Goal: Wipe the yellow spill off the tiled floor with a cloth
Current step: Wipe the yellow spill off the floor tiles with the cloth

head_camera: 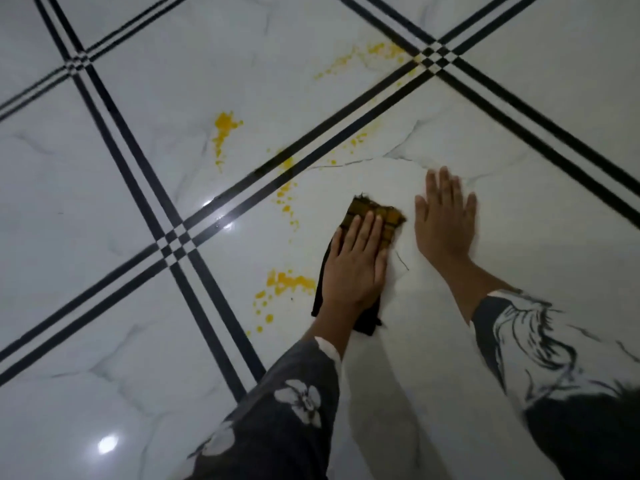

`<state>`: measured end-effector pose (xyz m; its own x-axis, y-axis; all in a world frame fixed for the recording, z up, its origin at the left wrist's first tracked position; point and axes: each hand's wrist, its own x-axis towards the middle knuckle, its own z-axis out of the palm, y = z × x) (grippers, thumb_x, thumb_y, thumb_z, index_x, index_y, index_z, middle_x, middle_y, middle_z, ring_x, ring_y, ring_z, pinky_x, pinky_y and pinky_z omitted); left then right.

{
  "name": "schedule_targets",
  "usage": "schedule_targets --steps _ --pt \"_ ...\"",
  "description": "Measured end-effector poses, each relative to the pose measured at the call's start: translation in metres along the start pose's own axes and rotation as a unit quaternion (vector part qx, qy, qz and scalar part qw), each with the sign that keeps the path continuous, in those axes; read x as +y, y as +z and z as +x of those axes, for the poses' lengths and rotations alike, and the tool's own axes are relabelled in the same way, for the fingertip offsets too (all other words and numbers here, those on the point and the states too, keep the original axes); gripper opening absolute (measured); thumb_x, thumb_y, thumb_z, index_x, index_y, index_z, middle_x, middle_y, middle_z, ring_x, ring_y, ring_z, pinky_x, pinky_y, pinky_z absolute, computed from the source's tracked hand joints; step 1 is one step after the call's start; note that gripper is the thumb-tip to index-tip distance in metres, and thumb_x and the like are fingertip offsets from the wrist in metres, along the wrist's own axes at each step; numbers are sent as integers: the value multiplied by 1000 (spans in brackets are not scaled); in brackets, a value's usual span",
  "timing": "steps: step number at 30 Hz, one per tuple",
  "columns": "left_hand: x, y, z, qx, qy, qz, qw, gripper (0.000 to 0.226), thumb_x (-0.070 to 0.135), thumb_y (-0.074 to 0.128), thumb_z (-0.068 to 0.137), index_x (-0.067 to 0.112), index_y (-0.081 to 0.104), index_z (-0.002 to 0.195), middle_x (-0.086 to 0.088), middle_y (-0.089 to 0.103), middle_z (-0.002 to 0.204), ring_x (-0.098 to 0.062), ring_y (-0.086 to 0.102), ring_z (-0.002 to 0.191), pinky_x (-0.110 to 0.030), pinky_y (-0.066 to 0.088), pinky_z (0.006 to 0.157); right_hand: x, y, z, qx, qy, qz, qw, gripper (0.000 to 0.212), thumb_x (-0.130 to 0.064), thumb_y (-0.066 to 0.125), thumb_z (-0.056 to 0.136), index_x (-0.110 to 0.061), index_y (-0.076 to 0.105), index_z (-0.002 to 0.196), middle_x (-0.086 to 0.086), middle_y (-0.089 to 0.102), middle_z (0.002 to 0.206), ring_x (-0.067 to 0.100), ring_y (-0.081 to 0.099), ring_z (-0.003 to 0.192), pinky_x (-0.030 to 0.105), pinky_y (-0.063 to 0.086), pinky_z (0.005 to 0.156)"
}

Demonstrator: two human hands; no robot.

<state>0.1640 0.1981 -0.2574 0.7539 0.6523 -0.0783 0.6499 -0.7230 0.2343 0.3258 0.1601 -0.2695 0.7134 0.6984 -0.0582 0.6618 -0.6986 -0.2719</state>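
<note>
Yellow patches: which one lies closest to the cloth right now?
The blotch just left of the cloth, beside the left hand, almost touching the cloth's dark edge. The other patches lie farther up the floor.

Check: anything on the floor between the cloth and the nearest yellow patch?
Nothing visible. The cloth, pressed flat under the left hand, already meets the right edge of the yellow patch; only bare tile lies around it. The right hand rests apart.

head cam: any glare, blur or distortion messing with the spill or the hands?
Head view: dim, bluish light; two glare spots on the glossy tiled floor, near the border crossing and at lower left, both off the yellow spill. Right hand slightly motion-blurred; left hand on the cloth sharper. Tile lines look mostly straight; edges are soft.
</note>
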Motion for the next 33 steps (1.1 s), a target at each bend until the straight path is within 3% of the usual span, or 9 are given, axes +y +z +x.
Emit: schedule_targets --steps 8,13,16,19,22,25,28,30,33 --pt "1 6 3 -4 13 -33 999 54 37 23 99 18 14 149 1 14 157 -15 8 145 -37 1 117 -4 4 -18 -20 15 -23 999 52 -35 19 100 -17 8 148 4 4 158 20 5 145 45 2 116" --pt "-28 16 -112 -10 136 6 991 56 40 22 96 15 26 146 -1 29 152 -17 24 142 -38 11 115 -11 16 -95 -33 -7 -25 999 52 -33 21 100 -19 8 148 3 5 158 20 6 145 45 3 115" --pt "-62 6 -116 -7 66 12 998 60 43 12 93 19 20 147 1 21 155 -16 17 143 -36 6 116 -15 15 -143 -34 1 -31 999 53 -33 25 99 -18 10 148 5 7 157 22 9 145 46 6 115" --pt "-43 1 -81 -16 -41 -14 999 63 41 4 91 18 11 149 1 11 158 -16 7 145 -37 0 116 -22 15 -166 -44 12 -32 998 52 -33 23 99 -20 8 148 2 4 158 21 6 145 43 3 116" --pt "-22 4 -97 -15 16 0 1000 63 41 6 91 15 18 148 -2 20 156 -19 15 144 -40 3 117 -27 13 -171 -38 19 -12 999 51 -33 20 100 -21 10 148 0 5 158 18 5 145 41 1 116" --pt "-61 9 -160 -3 91 20 996 57 40 19 95 17 25 146 0 28 153 -17 22 142 -40 9 115 -27 15 -176 -30 3 -30 999 53 -36 23 99 -17 14 147 5 10 157 22 11 144 45 6 115" --pt "-109 -7 -161 32 -51 11 998 60 41 14 93 15 26 146 -3 29 152 -20 25 141 -38 9 116 -35 18 -186 -9 22 -26 999 60 -43 16 94 -12 23 145 12 23 153 30 23 141 50 16 113" --pt "-115 -15 -122 29 -142 -4 989 69 44 0 87 15 14 148 -5 17 156 -20 14 144 -39 3 117 -38 20 -185 -2 24 -27 999 62 -41 12 92 -11 27 144 13 28 151 32 28 139 51 20 111" --pt "-81 -13 -90 9 -119 -14 993 74 44 -8 82 15 6 149 -4 9 158 -19 6 145 -40 -1 117 -34 23 -179 19 18 -24 999 60 -39 15 93 -11 30 143 13 29 151 32 30 138 51 21 111"
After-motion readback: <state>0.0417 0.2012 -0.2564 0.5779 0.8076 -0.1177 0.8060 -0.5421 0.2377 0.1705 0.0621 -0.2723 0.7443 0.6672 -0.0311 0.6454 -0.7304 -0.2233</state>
